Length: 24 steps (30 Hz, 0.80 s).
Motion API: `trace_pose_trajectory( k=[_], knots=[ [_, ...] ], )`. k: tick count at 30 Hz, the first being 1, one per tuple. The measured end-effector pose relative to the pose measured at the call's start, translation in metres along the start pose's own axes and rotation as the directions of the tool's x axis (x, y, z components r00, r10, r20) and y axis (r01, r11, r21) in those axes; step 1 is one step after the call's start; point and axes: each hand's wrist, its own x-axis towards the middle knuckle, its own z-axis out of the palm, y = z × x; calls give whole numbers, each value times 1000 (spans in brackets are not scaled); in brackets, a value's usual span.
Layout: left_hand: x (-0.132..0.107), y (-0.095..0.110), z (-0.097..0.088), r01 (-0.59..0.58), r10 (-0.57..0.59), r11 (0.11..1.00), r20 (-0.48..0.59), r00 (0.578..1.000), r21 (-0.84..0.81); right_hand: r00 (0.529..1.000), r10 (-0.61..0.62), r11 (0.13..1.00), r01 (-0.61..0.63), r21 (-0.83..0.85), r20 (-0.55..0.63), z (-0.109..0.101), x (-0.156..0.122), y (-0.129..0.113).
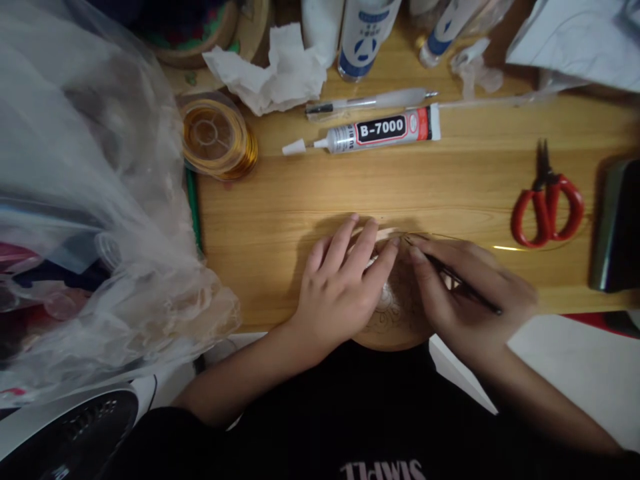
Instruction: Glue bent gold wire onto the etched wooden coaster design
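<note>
My left hand (345, 280) lies with fingers stretched flat on a round wooden hoop with pale patterned fabric (397, 320), pressing it at the table's front edge. My right hand (465, 293) is closed in a pinch round a thin dark tool (453, 273), whose tip sits at the hoop's upper rim beside my left fingertips. A fine gold wire (505, 248) trails right from the hoop across the wood. Most of the hoop is hidden under both hands.
On the wooden table (450, 180) lie a B-7000 glue tube (370, 131), a pen (370, 102), a gold wire spool (217, 137), crumpled tissue (273, 70), red scissors (547, 203) and a dark object (617, 223) at right. Clear plastic bags (85, 200) fill the left.
</note>
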Motion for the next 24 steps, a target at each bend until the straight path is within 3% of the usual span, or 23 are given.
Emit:
trace_pose_trajectory(
  k=[7,11,16,20,24],
  knots=[
    [-1,2,0,11,-11,1000,0,1000,-10,962,229,972,-219,83,-147,17,-6,-15],
    [-1,4,-3,17,-18,1000,34,999,21,963,196,978,-178,109,-186,20,-8,-16],
    [-3,8,-2,31,-32,998,19,999,60,959,84,995,-64,81,-272,7,-24,-3],
    [-5,10,0,45,-45,997,-1,999,63,909,149,986,-168,-17,-389,0,-49,15],
    [-6,13,-1,52,-51,996,-8,999,69,911,176,983,-184,15,-372,4,-69,23]
  ],
)
